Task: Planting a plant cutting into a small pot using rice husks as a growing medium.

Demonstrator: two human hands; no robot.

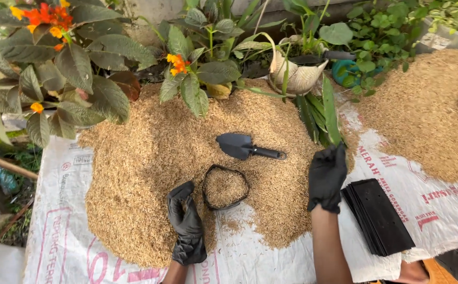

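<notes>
A big heap of tan rice husk [160, 152] lies on a white woven sack sheet [66, 231]. A small black planting bag [225, 188], filled with husk, stands at the heap's front edge. My left hand [185, 221], in a black glove, rests on the husk just left of the bag, fingers loosely curled, holding nothing. My right hand [326, 176], also gloved, hovers over the heap's right edge with nothing in it I can see. A black hand trowel [244, 146] lies on the husk above the bag.
A stack of flat black planting bags [377, 215] lies on the sheet to the right. A second husk heap [423, 115] sits at far right. Leafy plants with orange flowers [50, 21] and a pale pot [300, 73] line the back.
</notes>
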